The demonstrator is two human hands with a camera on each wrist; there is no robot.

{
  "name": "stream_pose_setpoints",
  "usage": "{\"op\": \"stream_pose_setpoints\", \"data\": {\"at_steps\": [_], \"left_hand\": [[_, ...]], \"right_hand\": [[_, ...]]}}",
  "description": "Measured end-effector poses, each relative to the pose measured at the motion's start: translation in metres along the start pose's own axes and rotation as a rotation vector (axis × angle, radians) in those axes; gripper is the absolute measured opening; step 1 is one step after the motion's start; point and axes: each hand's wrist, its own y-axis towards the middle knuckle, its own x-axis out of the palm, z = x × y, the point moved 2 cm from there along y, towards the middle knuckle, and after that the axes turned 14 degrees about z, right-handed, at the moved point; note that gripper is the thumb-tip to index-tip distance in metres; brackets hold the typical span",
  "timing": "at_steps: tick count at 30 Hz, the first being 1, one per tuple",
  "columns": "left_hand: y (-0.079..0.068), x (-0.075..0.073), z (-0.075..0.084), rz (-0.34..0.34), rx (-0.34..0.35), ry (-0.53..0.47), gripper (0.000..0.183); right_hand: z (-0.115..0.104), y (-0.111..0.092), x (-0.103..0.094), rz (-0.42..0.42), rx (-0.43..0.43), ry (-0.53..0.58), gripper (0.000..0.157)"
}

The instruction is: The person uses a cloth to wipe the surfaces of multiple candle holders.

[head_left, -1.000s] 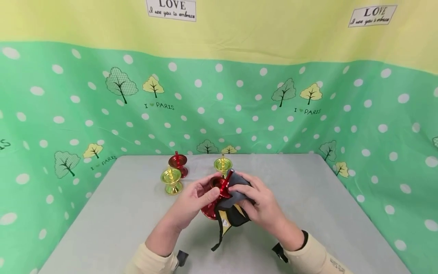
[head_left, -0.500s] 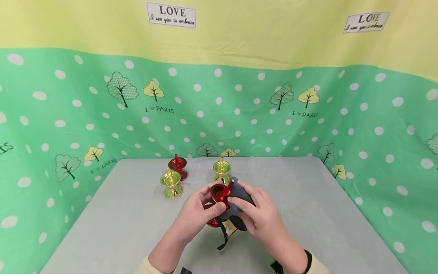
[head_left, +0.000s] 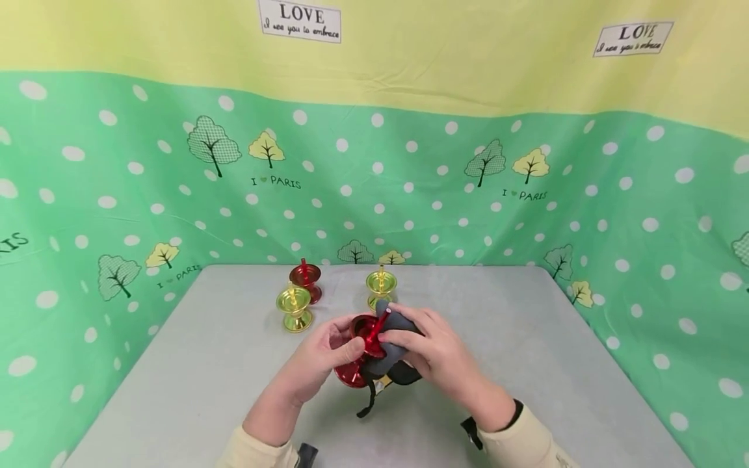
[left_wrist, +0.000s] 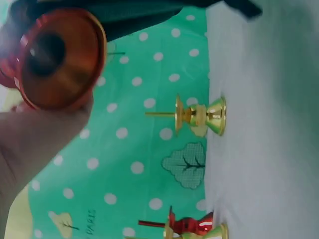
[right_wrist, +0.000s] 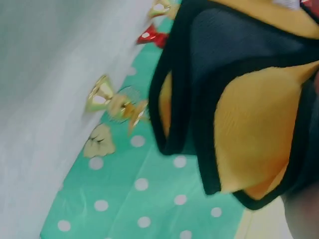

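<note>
My left hand (head_left: 318,361) holds a shiny red candle holder (head_left: 352,374) tilted above the table, its central spike leaning right. The left wrist view looks into the hollow underside of its base (left_wrist: 82,74). My right hand (head_left: 439,351) grips a folded cloth (head_left: 400,325), dark grey on one side, yellow on the other, with black edging. That cloth touches the holder's cup and stem, and the right fingers lie close to the spike. The cloth's yellow side (right_wrist: 259,124) fills much of the right wrist view. Part of the holder is hidden behind fingers and cloth.
On the grey table (head_left: 222,390), a gold candle holder (head_left: 294,311) and a red one (head_left: 306,281) stand upright at the back left. Another gold holder (head_left: 381,286) stands behind my hands. A green and yellow printed curtain (head_left: 374,169) surrounds the table's back and sides.
Both hands shift slightly left in view with the red candle holder and cloth. The cloth's hanging corner has swung and now shows less yellow. The standing holders stay in place.
</note>
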Motion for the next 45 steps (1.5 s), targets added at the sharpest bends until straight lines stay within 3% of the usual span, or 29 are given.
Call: {"op": "stream_pose_setpoints", "data": {"at_steps": [4,7,10,17,21,23,26,35,38,40,45], "left_hand": [[0.008,-0.011,-0.005,-0.167,-0.023,-0.028,0.068],[0.016,-0.014,-0.009,-0.165,-0.037,0.014,0.069],[0.023,-0.011,-0.011,-0.061,-0.032,0.069,0.065],[0.031,0.018,-0.008,0.371,0.041,0.103,0.075],[0.029,0.027,-0.006,0.478,0.073,0.101,0.072],[0.028,0.026,-0.006,0.468,0.078,0.108,0.07],[0.027,0.02,-0.005,0.395,0.069,0.105,0.068],[0.023,-0.003,-0.006,0.035,0.048,-0.026,0.072],[0.023,-0.004,-0.009,0.011,0.003,-0.024,0.07],[0.026,-0.003,-0.011,0.081,-0.049,0.005,0.067],[0.032,0.005,-0.012,0.377,-0.103,0.108,0.052]], "right_hand": [[0.014,-0.001,0.003,-0.032,-0.072,0.018,0.049],[0.019,-0.003,0.005,-0.033,-0.093,0.005,0.05],[0.019,-0.004,0.005,-0.017,-0.051,-0.021,0.053],[0.006,-0.001,0.01,0.091,0.054,-0.178,0.05],[0.004,0.002,0.012,0.144,0.099,-0.204,0.047],[0.004,0.002,0.012,0.141,0.102,-0.195,0.046],[0.008,0.001,0.012,0.126,0.088,-0.165,0.047],[0.024,0.003,0.011,0.111,0.029,-0.013,0.053],[0.024,0.004,0.01,0.114,0.006,-0.001,0.05],[0.023,0.003,0.01,0.114,0.001,-0.019,0.047],[0.022,-0.001,0.013,0.115,0.025,-0.169,0.044]]}}
